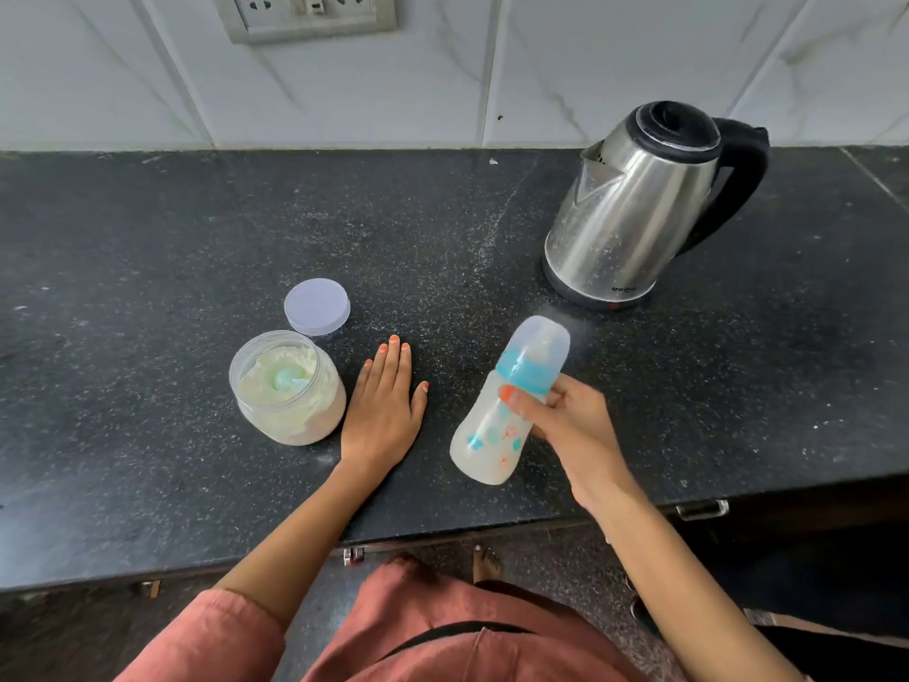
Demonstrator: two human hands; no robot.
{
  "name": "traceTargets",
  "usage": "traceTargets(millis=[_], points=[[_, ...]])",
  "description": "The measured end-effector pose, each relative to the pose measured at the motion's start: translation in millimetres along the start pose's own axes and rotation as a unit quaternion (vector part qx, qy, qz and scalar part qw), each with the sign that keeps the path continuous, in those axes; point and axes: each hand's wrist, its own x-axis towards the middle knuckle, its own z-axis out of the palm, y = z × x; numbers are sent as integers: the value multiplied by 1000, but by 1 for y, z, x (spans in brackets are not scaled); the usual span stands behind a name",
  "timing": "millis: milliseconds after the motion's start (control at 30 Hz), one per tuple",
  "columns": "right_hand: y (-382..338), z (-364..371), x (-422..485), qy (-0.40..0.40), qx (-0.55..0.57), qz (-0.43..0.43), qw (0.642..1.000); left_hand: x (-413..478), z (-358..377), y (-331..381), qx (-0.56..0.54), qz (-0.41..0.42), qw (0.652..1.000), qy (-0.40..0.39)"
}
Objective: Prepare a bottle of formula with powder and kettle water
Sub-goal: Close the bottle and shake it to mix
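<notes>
count: one jar (pixel 287 411), one lid (pixel 317 306), one bottle (pixel 492 435), one kettle (pixel 634 204), two hands.
left hand (pixel 383 411): flat on counter (pixel 147 287), fingers straight, close together, beside jar.
bottle: tilted, capped, blue collar, milky contents, right of left hand.
right hand (pixel 570 423): fingers and thumb curled round bottle below collar.

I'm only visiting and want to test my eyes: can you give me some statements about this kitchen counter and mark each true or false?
1. The right hand grips the baby bottle at a tilt. True.
2. The powder jar is closed. False: it is open, and its lid lies on the counter behind it.
3. The left hand holds the scoop. False: it rests flat on the counter; the scoop sits in the powder.
4. The kettle is closed. True.
5. The bottle is uncovered. False: a clear cap covers its top.
</notes>
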Motion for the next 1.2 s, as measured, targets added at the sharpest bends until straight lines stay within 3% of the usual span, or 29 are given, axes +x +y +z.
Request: traceTargets(millis=[33,100,200,433,733,867,1000,1033,1200], points=[[-2,-1,2,0,18,0,1000,0,0,0,-1,-1,1000,1],[-8,-7,11,19,154,14,988,0,-1,1,-3,-1,1000,2],[-16,-13,24,34,327,31,944,0,-1,1,-3,1,1000,2],[-12,-15,24,-38,364,97,925,0,-1,1,-6,3,1000,5],[-9,-6,23,-104,407,110,901,0,0,1,-7,4,1000,7],[-16,-3,20,-64,448,180,873,0,0,0,-8,6,1000,7],[-21,-4,20,-6,509,268,818,0,0,0,-7,6,1000,6],[-22,-4,19,-5,500,266,824,-1,0,-1,-7,6,1000,5],[-30,-10,14,-43,333,136,932,0,-1,1,-9,4,1000,4]])
